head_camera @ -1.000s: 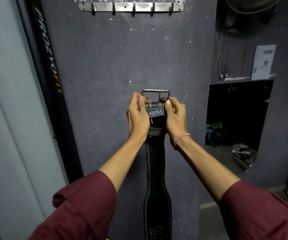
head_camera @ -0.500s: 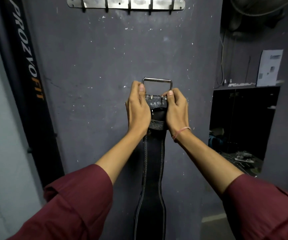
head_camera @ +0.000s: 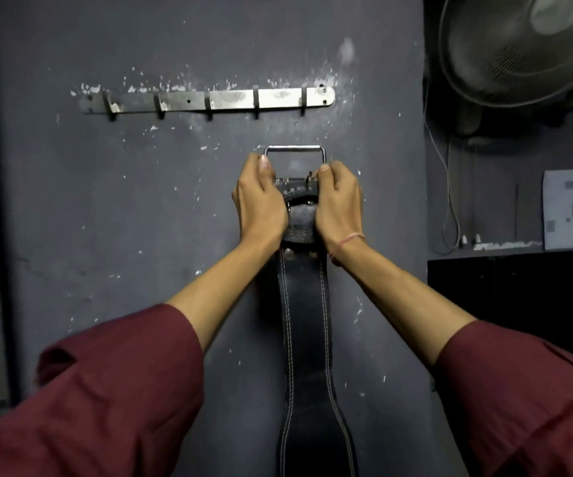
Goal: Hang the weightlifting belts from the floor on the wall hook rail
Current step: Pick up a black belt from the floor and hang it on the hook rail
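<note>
Your left hand [head_camera: 261, 201] and right hand [head_camera: 338, 201] grip the leather weightlifting belt [head_camera: 307, 325] below its buckle [head_camera: 295, 154]: likely heavy, stiff; hold there.

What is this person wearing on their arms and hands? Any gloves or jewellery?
No gloves: the left hand and right hand are bare. The left sleeve and right sleeve are loose maroon cloth that ends near the elbows, leaving the forearms uncovered. A thin pinkish thread band circles the right wrist. No watch shows.

L hand [head_camera: 260, 201] + R hand [head_camera: 339, 204] up, side by side, tight grip.
</note>
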The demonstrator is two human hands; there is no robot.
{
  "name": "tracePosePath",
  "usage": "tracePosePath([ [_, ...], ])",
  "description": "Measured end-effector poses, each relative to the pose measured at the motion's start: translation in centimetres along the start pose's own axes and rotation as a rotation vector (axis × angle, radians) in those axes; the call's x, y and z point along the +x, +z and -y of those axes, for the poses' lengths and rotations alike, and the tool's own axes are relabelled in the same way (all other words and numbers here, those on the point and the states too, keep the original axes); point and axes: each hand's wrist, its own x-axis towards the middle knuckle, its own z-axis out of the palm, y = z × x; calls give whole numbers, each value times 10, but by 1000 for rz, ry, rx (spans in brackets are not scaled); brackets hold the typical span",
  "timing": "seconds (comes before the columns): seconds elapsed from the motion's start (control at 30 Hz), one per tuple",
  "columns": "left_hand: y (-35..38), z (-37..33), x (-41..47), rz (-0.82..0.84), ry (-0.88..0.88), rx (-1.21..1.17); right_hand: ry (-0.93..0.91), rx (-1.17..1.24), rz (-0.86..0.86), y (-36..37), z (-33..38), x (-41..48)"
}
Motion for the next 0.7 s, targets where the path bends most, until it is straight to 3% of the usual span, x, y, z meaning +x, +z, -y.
tracePosePath([
  [0.3,71,-1,120,-36,-38,81,-17,-85,41,23,-3,142],
  [0.7,93,15,169,-17,-137,217,91,-154,65,44,-9,182],
])
